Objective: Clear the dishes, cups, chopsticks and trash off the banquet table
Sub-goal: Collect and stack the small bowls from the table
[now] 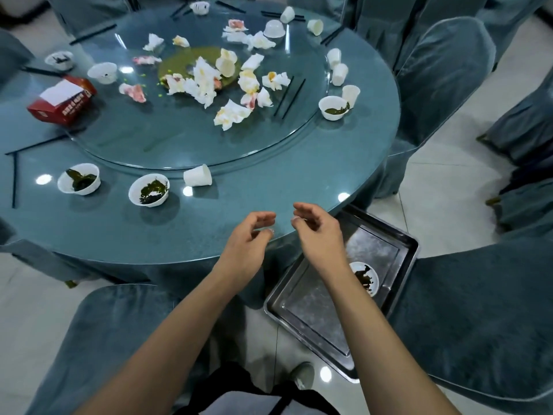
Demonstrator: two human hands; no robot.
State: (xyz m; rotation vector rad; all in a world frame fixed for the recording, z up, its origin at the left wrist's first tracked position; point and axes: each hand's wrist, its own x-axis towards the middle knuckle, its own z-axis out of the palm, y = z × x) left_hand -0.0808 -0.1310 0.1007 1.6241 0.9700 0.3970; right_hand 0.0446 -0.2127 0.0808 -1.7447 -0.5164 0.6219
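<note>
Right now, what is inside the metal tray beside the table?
The tray holds one white bowl with dark green leftovers in it. The right forearm covers the bowl's left edge and a strip of the tray, so anything under it cannot be seen.

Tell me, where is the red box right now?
In the head view, the red box sits at the left edge of the round table, beside the glass turntable, with a white bowl just behind it.
</note>
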